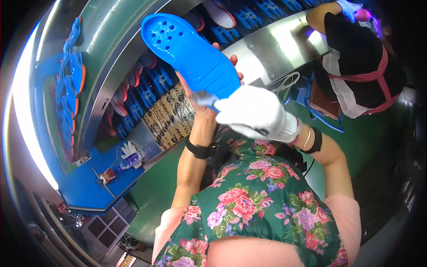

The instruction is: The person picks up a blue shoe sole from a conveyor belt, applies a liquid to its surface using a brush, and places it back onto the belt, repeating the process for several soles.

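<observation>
Blue sole (189,53) upright between bare left hand (200,95) and gloved right hand (253,113).

L hand (209,91) mostly hidden behind blue shoe sole (191,53); brush (205,99) handle covered by gloved R hand (258,113); co-worker (360,58) cut off at top edge.

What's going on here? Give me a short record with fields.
Held item: blue shoe sole, perforated at one end
Left hand: bare, supporting the sole from behind
Right hand: in a white glove, pressing a small brush against the sole
Backdrop: conveyor carrying more soles
Nearby: another person at the steel counter
</observation>
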### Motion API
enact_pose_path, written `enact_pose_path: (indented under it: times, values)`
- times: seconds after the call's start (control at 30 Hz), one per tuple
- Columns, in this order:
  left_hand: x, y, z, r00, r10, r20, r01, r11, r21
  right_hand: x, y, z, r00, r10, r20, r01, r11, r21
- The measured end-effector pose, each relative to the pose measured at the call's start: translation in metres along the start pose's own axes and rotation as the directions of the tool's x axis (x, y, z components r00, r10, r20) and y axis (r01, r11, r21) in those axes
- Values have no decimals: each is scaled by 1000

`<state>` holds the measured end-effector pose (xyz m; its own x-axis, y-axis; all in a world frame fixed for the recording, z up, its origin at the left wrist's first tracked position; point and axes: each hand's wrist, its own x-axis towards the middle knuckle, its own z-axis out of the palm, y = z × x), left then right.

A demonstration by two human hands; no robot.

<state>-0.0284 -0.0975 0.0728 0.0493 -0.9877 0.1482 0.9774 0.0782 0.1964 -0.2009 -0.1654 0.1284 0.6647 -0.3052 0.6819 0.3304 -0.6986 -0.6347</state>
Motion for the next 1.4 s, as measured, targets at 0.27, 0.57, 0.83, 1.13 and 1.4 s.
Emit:
enact_pose_path:
  times: [0.27,0.57,0.83,1.13,1.4]
  values:
    - [-7,12,9,959,129,-253,-129,991,19,12,12,-9,999,39,7,-40,998,41]
    - [-12,39,-1,992,-89,-87,84,995,-57,16,10,-1,948,311,74,-318,901,295]
    - [-5,50,-5,972,-235,30,236,972,-21,14,1,0,862,418,286,-502,626,598]
    - [-2,72,5,915,-379,-140,356,920,-166,13,0,3,986,4,164,-26,991,132]
    - [-3,82,21,856,-430,-286,482,864,143,25,7,-12,986,55,158,-75,990,123]
